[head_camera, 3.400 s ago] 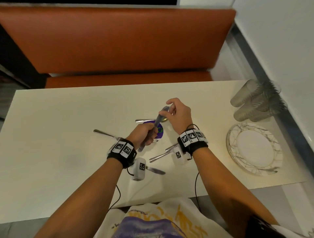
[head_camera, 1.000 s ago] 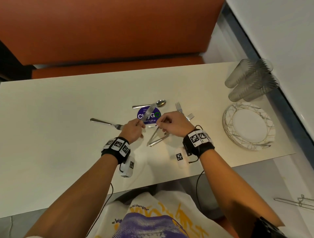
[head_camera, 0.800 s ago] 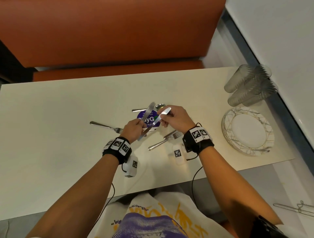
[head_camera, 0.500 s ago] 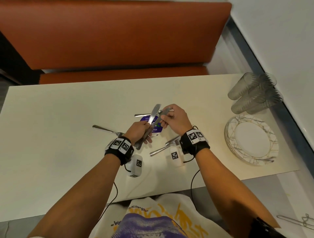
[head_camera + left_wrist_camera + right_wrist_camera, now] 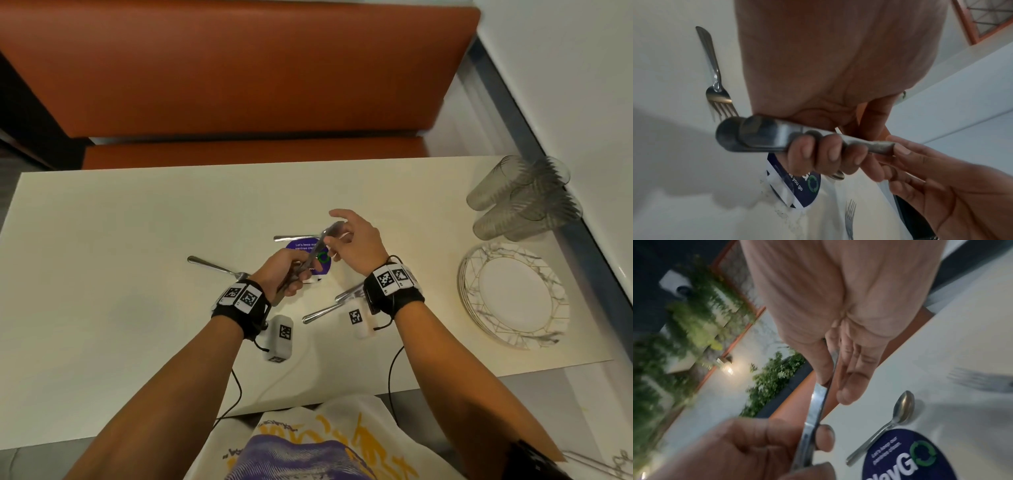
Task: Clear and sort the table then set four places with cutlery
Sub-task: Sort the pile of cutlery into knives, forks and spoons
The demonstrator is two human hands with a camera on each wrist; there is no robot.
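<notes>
My left hand (image 5: 286, 274) grips two steel knives (image 5: 317, 246) by their handles, blades pointing up and away; both handle ends show in the left wrist view (image 5: 756, 136). My right hand (image 5: 349, 241) pinches the blade tips lightly between thumb and nearly straight fingers (image 5: 853, 378), index finger lifted. On the cream table (image 5: 120, 240) lie a fork (image 5: 219, 269) left of my left hand, a spoon (image 5: 294, 237) beyond the hands, and two forks (image 5: 329, 308) partly hidden under my right wrist.
A round purple sticker (image 5: 306, 251) sits on the table below the knives. A stack of marbled plates (image 5: 517, 294) and several tumblers lying on their sides (image 5: 524, 202) are at the right edge. An orange bench (image 5: 239, 68) runs behind the table.
My right hand lifted a second knife off the table and brought it against the one in my left hand. Both knives now sit in the left fist, and the right fingers have loosened.
</notes>
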